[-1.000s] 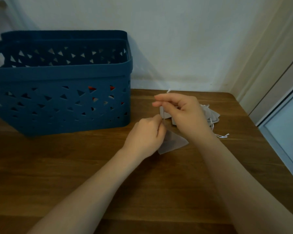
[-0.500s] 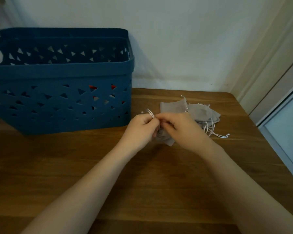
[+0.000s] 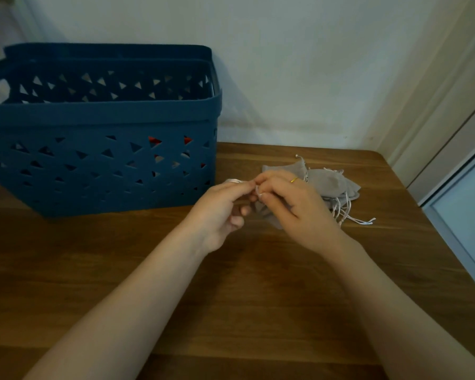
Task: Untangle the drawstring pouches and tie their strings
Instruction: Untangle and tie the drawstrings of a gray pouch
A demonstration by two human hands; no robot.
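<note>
since a second ago the right hand (image 3: pixel 296 207) has dropped to meet the left hand (image 3: pixel 222 212); both pinch one white string (image 3: pixel 257 191) between them, its pouch (image 3: pixel 266 215) hanging underneath. beyond lies the grey pile (image 3: pixel 332 182).

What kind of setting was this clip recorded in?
Probably a room in a home: a dark wooden table pushed against a plain white wall, a blue plastic storage basket on it, and a pale door frame to the right.
</note>
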